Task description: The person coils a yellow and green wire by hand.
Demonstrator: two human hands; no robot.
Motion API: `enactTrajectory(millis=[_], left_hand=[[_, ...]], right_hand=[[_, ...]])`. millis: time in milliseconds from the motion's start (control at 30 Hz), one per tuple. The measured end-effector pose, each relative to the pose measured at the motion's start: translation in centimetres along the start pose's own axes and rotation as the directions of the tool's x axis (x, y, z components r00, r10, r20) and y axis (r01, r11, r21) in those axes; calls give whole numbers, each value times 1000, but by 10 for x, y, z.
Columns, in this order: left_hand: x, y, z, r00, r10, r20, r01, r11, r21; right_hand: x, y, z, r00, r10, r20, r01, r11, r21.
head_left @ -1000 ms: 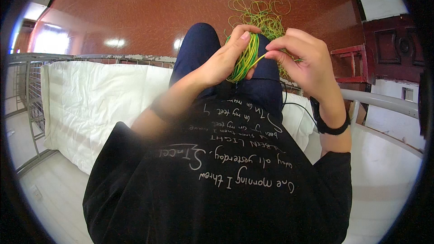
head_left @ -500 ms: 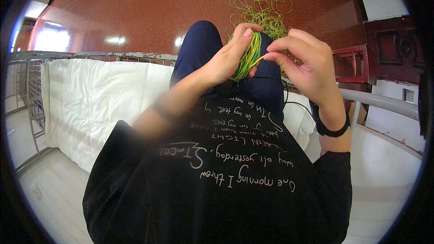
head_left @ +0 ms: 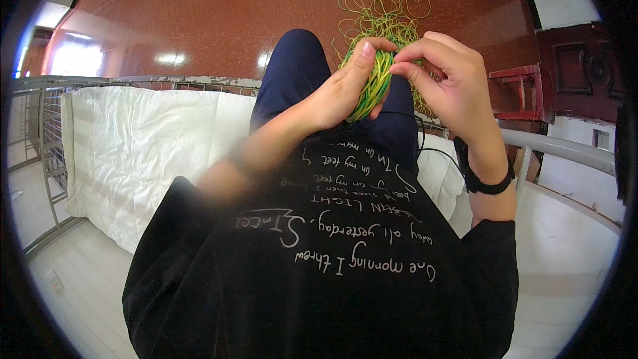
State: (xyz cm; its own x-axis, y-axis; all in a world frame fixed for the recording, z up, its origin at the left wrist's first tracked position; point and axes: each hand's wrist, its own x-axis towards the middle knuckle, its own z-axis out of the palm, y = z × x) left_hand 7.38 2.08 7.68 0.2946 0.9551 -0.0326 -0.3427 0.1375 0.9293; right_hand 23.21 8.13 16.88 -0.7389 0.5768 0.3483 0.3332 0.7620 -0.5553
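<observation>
A bundle of wound yellow-green cord point(head_left: 372, 88) is gripped in my left hand point(head_left: 343, 90), above my knees. My thumb lies over its upper end and the fingers wrap behind it. Close on its right side is my right hand point(head_left: 448, 76), thumb and forefinger pinched at the bundle's edge on a strand of the same cord. The pinched bit itself is mostly hidden by the fingertips. Beyond my hands, a loose tangle of cord point(head_left: 382, 16) lies on the reddish-brown floor.
White bedding point(head_left: 153, 159) covers the bed under me, with a metal bed frame point(head_left: 179, 82) along its far edge. A grey rail point(head_left: 565, 149) runs at the right. Past it stands a dark red wooden stool point(head_left: 522, 93). A thin black cable point(head_left: 438, 151) crosses beside my right thigh.
My right hand has moved up slightly along the bundle's right side, and the short stretch of strand seen before is now hidden. The left hand has tilted the bundle a little.
</observation>
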Motion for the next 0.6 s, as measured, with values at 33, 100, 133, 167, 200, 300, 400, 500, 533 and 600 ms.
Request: enactTrajectory(millis=[33,100,133,167,200,300,400,500,533,600], left_hand=[[0,0,0,1000,-2,16,2,1000,14],[-1,0,0,1000,-4,31,3,1000,29],[-2,0,0,999,-6,39,5,999,41],[-3,0,0,999,-7,49,5,999,54],[-3,0,1,999,-6,50,4,999,53],[-4,1,3,998,32,54,-34,998,44],[-5,6,6,997,32,66,-35,998,45],[-7,13,10,995,26,93,-22,999,-45],[-8,15,12,995,6,102,-3,1000,-28],[-10,16,13,994,-14,111,16,1000,-10]], right_hand=[[0,2,1,1000,19,1,-19,999,30],[0,6,2,999,46,8,-46,997,55],[0,7,3,997,73,15,-74,994,79],[0,8,4,997,73,15,-74,994,78],[0,8,6,991,133,14,-134,986,104],[0,12,6,978,207,30,-209,968,140],[-2,19,7,968,246,59,-252,950,181],[-3,23,6,950,295,100,-311,919,242],[-3,24,5,939,320,127,-343,900,271],[-4,26,5,937,323,132,-348,889,298]])
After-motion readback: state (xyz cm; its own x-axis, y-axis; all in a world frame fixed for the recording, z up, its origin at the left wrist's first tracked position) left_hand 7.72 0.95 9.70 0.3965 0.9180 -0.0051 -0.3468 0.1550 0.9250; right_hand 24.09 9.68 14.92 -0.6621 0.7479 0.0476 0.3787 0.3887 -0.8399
